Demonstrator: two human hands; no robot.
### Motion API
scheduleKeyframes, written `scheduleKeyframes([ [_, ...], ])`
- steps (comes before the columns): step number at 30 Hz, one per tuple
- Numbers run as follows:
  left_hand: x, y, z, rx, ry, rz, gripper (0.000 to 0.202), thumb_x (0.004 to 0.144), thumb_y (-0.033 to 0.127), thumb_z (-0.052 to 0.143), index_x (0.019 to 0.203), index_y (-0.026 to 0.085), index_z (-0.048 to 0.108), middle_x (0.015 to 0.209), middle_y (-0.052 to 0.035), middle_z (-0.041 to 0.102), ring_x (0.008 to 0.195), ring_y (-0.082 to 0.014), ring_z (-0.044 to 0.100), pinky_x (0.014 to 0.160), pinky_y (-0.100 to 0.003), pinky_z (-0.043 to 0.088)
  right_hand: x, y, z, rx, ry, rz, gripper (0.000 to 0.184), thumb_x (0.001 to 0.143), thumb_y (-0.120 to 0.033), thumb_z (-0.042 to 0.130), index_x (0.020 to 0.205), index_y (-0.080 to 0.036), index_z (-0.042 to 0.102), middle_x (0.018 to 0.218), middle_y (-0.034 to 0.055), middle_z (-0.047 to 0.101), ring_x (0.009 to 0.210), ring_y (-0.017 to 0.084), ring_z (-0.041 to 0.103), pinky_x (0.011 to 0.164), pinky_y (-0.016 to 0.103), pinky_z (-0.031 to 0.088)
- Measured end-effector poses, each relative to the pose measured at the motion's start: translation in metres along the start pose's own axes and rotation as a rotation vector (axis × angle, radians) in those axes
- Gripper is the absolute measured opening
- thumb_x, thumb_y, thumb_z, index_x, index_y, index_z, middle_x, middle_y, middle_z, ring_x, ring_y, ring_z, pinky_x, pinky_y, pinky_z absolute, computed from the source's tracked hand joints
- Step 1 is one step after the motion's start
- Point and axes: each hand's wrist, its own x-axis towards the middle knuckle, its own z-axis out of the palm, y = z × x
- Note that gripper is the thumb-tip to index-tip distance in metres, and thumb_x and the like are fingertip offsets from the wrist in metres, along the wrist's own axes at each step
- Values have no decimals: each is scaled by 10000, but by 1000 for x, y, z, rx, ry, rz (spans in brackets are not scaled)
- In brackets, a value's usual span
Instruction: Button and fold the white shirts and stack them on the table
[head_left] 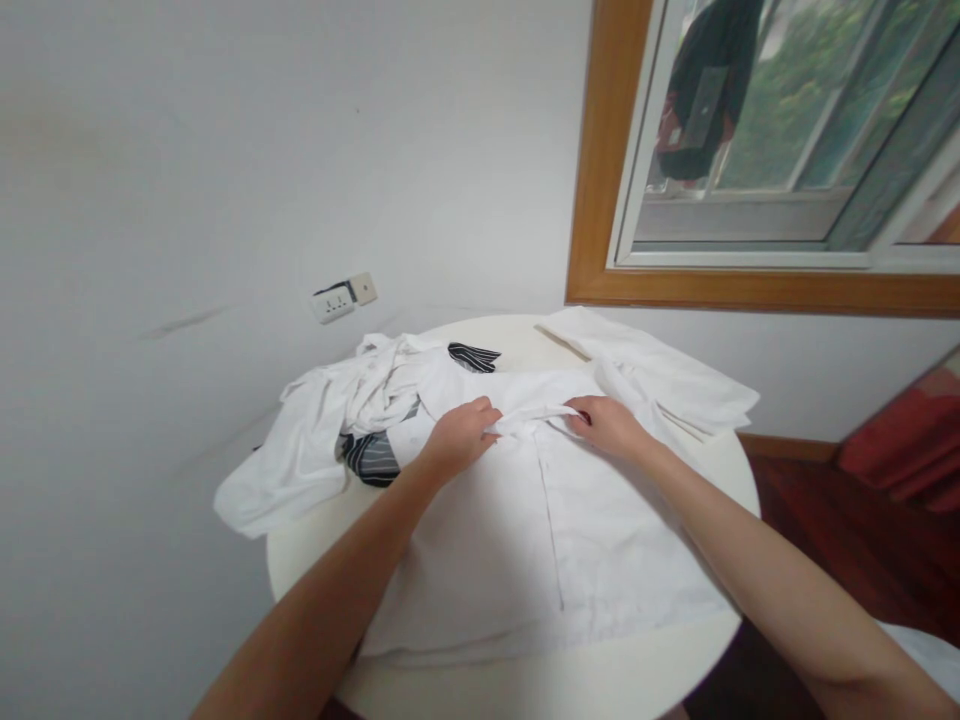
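A white long-sleeved garment [480,560] lies spread over a round table, with a dark slit or seam line running down its middle. Across its upper part, a raised fold of the cloth is pinched between both hands. My left hand [465,435] is closed on the fold's left end. At the right end, my right hand [604,425] grips the same fold between thumb and fingers. A sleeve [667,375] of white cloth stretches out flat on the far right. Some of the fingertips are hidden in the fabric.
Crumpled white cloth [300,460] hangs over the left edge of the white round table [540,690]. Black-and-white striped cloth [371,460] pokes out beside it. A wall with a socket [334,303] stands behind, and a wood-framed window [589,200] is at the right.
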Motion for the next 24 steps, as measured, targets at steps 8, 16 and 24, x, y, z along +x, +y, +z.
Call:
scheduleKeyframes([
  [8,5,14,11,-222,313,-138,213,865,189,435,1047,204,545,1073,-63,547,975,-172,573,855,-276,491,2,5,5,260,241,75,405,832,-209,452,1202,-179,614,1042,72,695,718,155,634,705,254,456],
  [16,-3,16,2,111,-68,9,169,812,242,533,980,235,522,1042,-52,564,902,-204,574,699,-302,465,-4,4,-6,96,-46,-74,358,883,-465,515,1139,-269,673,1003,42,677,794,166,599,705,256,424],
  [24,-4,17,-2,110,-66,113,325,848,311,538,1158,214,533,1041,-93,568,977,-250,521,807,-367,429,-4,4,-9,14,10,-170,394,942,-500,436,1034,-250,727,873,57,572,790,162,548,706,258,392],
])
